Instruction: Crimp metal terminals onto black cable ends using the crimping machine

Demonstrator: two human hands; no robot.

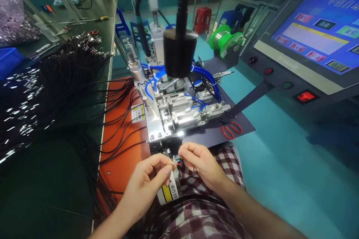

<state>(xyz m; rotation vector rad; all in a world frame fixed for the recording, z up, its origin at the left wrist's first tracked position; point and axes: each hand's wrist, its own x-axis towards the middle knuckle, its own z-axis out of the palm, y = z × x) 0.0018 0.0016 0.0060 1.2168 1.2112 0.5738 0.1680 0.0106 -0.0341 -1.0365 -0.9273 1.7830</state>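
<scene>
Pinching the thin coloured wires (177, 162), my left hand (150, 180) held them in front of the machine (185, 117), their ends pointing toward my curled right hand (202, 163), just beside; I could not tell whether that one gripped any wire.
</scene>
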